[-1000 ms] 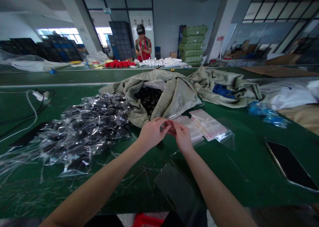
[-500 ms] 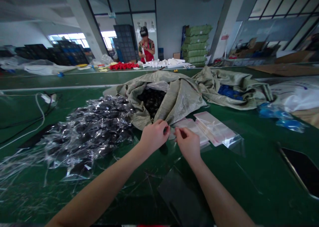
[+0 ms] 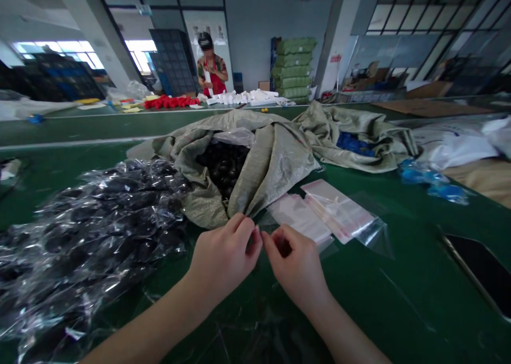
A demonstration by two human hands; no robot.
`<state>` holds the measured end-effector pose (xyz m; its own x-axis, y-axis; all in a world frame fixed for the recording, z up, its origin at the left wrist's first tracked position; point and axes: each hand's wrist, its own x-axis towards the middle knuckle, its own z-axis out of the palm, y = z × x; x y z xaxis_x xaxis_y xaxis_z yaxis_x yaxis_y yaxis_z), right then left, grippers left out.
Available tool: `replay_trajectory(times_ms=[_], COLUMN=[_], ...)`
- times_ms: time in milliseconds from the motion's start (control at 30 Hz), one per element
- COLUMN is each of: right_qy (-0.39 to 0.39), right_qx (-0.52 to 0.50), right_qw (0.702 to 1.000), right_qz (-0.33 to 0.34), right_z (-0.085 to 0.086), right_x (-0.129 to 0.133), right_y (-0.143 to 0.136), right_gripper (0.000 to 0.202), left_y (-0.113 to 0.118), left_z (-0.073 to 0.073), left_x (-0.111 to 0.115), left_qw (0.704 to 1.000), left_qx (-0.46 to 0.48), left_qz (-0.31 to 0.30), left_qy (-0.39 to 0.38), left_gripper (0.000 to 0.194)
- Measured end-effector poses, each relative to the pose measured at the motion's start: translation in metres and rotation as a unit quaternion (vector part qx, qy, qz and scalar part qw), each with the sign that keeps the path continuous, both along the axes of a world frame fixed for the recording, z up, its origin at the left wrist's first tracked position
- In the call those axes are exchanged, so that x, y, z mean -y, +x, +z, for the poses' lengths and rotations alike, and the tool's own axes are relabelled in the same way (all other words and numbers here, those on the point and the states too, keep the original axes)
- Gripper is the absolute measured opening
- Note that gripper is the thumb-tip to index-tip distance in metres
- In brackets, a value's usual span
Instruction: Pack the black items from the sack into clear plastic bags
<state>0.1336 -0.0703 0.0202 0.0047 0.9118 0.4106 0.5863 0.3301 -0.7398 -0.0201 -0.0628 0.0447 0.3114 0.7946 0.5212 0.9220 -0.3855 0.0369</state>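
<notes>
My left hand (image 3: 227, 252) is closed in a pinch, thumb against fingers, just in front of the grey-green woven sack (image 3: 275, 162). Close beside it, my right hand (image 3: 293, 257) pinches the same way, and the fingertips of both nearly meet. Whatever they hold is too thin or too hidden to make out. Inside the sack's mouth lie shiny black items (image 3: 225, 167). Behind my right hand are clear plastic bags (image 3: 297, 215) and another stack of bags with pinkish edges (image 3: 339, 209). A heap of black items in clear wrapping (image 3: 115, 220) spreads to the left.
A phone (image 3: 475, 268) lies at the right. Farther back are a second sack (image 3: 359, 122) with blue items (image 3: 355, 143) and blue wrapped pieces (image 3: 433, 180). Across the far table stands a person (image 3: 211, 71) behind red items (image 3: 171, 102) and white pieces (image 3: 247, 97).
Both hands have come lower and nearer to me in the picture, still pinched close together. The camera view has shifted, so the black heap looks larger and farther left.
</notes>
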Motion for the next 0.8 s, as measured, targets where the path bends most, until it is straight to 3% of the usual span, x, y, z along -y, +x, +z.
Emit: replay_trajectory(times_ms=[167, 500, 800], right_qy=[-0.097, -0.136, -0.221], right_qx=[-0.049, -0.108, -0.182], right_qw=[0.994, 0.984, 0.954], right_qz=[0.015, 0.024, 0.092], right_z=[-0.004, 0.002, -0.007], right_x=[-0.006, 0.000, -0.005], right_y=[-0.004, -0.002, -0.009], right_gripper=[0.032, 0.036, 0.032], left_y=[-0.001, -0.005, 0.000], left_z=[-0.005, 0.009, 0.000], left_x=[-0.005, 0.001, -0.003], left_qw=[0.999, 0.997, 0.997], left_qx=[-0.016, -0.017, -0.012], left_qz=[-0.012, -0.037, -0.043], left_qy=[0.025, 0.071, 0.057], left_gripper=[0.023, 0.021, 0.017])
